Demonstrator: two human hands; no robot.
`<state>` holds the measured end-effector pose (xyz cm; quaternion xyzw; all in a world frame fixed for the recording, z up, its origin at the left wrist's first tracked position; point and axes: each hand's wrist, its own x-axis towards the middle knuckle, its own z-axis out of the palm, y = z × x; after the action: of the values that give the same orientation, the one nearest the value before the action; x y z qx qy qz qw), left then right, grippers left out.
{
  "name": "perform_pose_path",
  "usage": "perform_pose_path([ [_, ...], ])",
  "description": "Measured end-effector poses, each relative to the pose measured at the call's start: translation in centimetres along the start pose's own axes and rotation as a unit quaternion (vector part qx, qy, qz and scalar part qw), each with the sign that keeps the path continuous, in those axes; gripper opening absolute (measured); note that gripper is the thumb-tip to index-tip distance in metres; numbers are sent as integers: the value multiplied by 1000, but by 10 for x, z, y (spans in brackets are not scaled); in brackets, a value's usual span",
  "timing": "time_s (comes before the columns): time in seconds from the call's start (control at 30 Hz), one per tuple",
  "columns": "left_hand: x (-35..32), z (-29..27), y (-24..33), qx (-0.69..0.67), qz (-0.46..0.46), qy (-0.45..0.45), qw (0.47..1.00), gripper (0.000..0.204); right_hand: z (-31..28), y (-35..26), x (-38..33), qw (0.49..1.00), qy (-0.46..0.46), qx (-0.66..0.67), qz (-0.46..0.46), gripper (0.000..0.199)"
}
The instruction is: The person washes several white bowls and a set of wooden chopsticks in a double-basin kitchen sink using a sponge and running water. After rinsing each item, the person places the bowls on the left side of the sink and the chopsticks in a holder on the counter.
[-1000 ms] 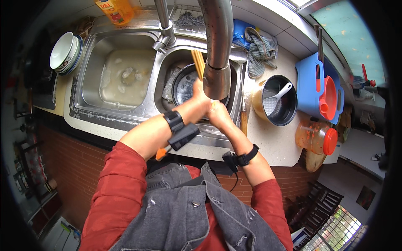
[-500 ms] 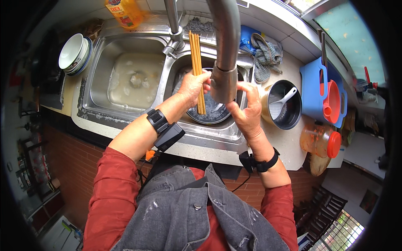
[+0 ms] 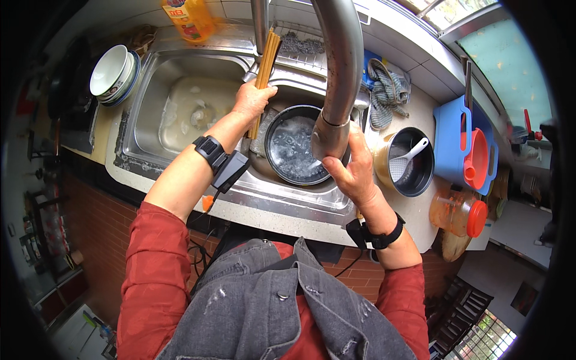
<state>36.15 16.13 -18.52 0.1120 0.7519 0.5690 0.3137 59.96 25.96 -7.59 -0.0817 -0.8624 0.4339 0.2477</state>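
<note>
toward the right edge of the sink [image 3: 282, 203], the faucet [image 3: 343, 57] hung over the pan [image 3: 292, 147]; our right hand [image 3: 358, 177] cupped the spout [image 3: 331, 137], best guided gently, while our left hand [image 3: 251, 99] gripped chopsticks [image 3: 266, 63] above that basin's left edge, best bundled tight.

Kitchen, no doubt about it, and it looks to me like a home one rather than a restaurant's. A steel sink [image 3: 288, 203] with two basins is set into a pale counter [image 3: 414, 223] under a tall curved tap [image 3: 339, 54]. There's a wet pan [image 3: 277, 165] in one basin, cloudy water in the other, and a bunch of chopsticks [image 3: 264, 75] above. Stacked bowls [image 3: 109, 70], an orange bottle [image 3: 198, 23], a crumpled rag [image 3: 386, 93], a pot [image 3: 421, 180] with a white ladle [image 3: 398, 167] in it, and a red-lidded jar [image 3: 451, 211] crowd around. Pale wall tiles [image 3: 408, 45], a window [image 3: 504, 66] and a reddish floor [image 3: 99, 240] give it that lived-in, household feel.
</note>
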Motion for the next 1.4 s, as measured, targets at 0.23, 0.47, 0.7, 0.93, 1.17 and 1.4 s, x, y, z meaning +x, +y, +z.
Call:
perform_pose_path([
  [0.23, 0, 7, 28, -134, -77, -104, 983, 28, 10, 0, -4, 998, 10, 58, 22, 75],
  [0.47, -22, -51, 44, -149, -88, -311, 934, 24, 43, -14, -11, 997, 36, 60, 37, 76],
  [0.7, -17, -169, 35, 45, -149, -341, 927, 33, 138, -71, 1, 999, 48, 7, 11, 86],
  [0.93, 7, -281, -8, -77, -252, -299, 917, 20, 273, -113, 87, 1000, 24, 17, 1, 92],
  [1.17, 29, -309, -6, -227, -309, -178, 906, 25, 265, -17, 163, 974, 91, -197, -65, 31],
  [1.4, 43, -291, -17, -329, -330, -192, 864, 27, 224, 77, 126, 818, 39, -531, 218, 17],
])
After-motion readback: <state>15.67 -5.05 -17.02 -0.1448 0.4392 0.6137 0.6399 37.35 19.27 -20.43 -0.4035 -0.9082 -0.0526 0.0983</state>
